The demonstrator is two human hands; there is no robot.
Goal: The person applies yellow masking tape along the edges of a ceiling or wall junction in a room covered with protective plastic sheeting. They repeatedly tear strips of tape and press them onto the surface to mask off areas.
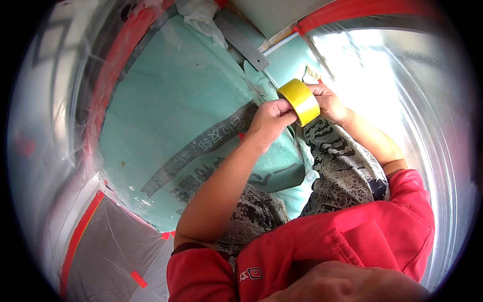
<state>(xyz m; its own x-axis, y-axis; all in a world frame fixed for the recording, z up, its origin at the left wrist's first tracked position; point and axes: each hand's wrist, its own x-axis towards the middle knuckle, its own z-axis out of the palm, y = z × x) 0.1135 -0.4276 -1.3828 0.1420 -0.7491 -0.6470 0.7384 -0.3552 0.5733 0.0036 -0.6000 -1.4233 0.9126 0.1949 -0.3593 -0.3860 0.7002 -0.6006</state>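
A roll of yellow tape is held up between my two hands, tilted, above the green floor covering. My left hand grips its near left side, with fingers in the roll's core and the thumb on the edge. On the far right side my right hand is closed at the roll's edge; part of its fingers is hidden behind the tape. A brush with pale bristles and a red part lies just beyond my right hand. A flat grey metal strip with a hole lies beyond the roll, to its left.
The green sheet with dark printing covers the floor. Red tape edges it along clear plastic film on the left. More film hangs at the right, brightly lit. Crumpled white plastic lies at the far end.
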